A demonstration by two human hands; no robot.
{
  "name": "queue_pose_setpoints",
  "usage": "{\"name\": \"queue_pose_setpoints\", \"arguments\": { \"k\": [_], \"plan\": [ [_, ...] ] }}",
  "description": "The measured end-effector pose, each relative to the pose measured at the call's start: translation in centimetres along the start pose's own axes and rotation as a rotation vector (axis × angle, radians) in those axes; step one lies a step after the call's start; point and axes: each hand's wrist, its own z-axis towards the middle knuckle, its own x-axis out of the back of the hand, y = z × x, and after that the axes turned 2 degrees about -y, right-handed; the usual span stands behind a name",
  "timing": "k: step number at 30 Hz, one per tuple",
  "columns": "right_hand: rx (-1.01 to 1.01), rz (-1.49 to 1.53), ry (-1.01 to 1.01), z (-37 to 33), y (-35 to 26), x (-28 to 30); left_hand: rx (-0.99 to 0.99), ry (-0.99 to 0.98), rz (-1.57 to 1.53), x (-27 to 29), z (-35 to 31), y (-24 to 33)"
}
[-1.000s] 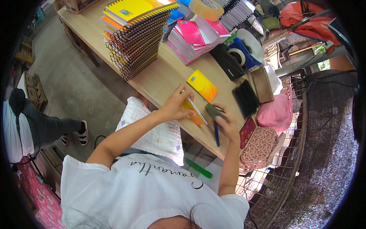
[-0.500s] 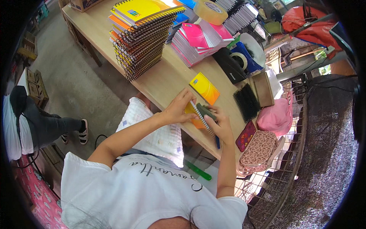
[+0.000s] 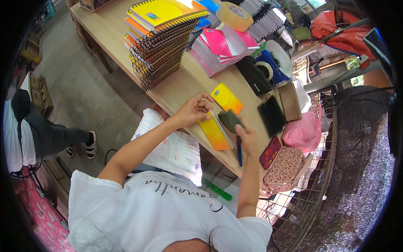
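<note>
On the near part of the table a small yellow-and-orange spiral notebook [image 3: 215, 133] lies at a slant, its wire binding toward the right. My left hand [image 3: 194, 111] has curled fingers, with the thumb tip at the notebook's upper corner. Between my right hand's [image 3: 248, 135] thumb and fingers is a flat dark green piece [image 3: 231, 121], tilted up beside the binding; I cannot make out its kind. A similar small yellow notebook [image 3: 226, 97] lies just beyond. A thin blue item [image 3: 239, 152], perhaps a pen, is by my right wrist.
A tall stack of spiral notebooks [image 3: 161, 54] stands at left, pink-covered ones [image 3: 216, 54] beside it, with a tape roll [image 3: 233, 16]. To the right are a black case [image 3: 253, 75], black binding coils [image 3: 270, 116], a floral pouch [image 3: 270, 153] and a patterned bag [image 3: 285, 168].
The small notebook has turned from being held edge-up to lying with its cover showing. My left fingers have lifted off its cover; my right hand has shifted slightly with the dark green piece.
</note>
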Motion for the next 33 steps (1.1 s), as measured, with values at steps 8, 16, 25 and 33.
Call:
{"name": "queue_pose_setpoints", "arguments": {
  "k": [8,16,25,33],
  "plan": [
    [0.12,-1.009,0.371,-0.2,1.9,3.9,0.0,-0.033,-0.034,-1.0,-0.1,1.1],
    [-0.037,-1.219,0.632,-9.7,7.5,0.0,-0.002,0.089,0.034,-2.8,-1.2,2.9],
    [0.421,-1.222,0.374,-5.3,-5.8,-0.9,0.032,0.096,0.32,-3.9,-1.9,4.4],
    [0.73,-1.638,0.077,-1.3,-9.7,-1.6,0.034,0.101,0.448,-4.5,-2.4,6.4]
  ]
}}
